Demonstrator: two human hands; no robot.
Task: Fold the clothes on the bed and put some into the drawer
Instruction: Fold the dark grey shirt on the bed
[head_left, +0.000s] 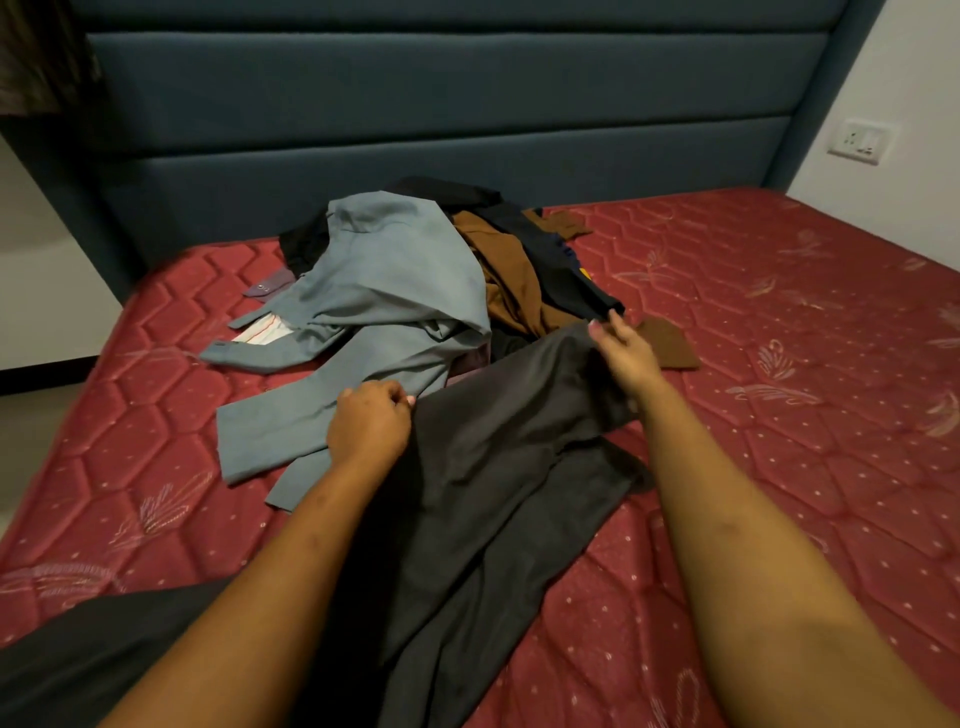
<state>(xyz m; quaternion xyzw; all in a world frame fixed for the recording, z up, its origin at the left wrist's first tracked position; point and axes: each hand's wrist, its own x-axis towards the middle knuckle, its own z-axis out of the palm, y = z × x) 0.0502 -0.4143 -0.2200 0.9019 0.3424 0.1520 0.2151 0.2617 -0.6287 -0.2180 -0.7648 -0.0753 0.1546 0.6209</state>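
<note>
Grey trousers (493, 467) are being held by the top edge and stretched between both hands, most likely so the waistband is being pulled straight ahead of a fold.

- Left hand (369, 423): fingers are being curled tight, with the cloth edge pinched against the thumb.
- Right hand (626, 356): the far corner is being pinched between thumb and fingertips.

Below the grip, the legs are being draped toward the person across the red mattress (779, 364), creased and partly overlapping. The cloth is looking dull and thin, probably limp.

Just beyond the left grip, a blue-grey garment (384, 291) is lying spread. Beyond the right grip, brown cloth (509, 280) and dark clothes (571, 270) are lying heaped and unfolded. No drawer is being shown.
</note>
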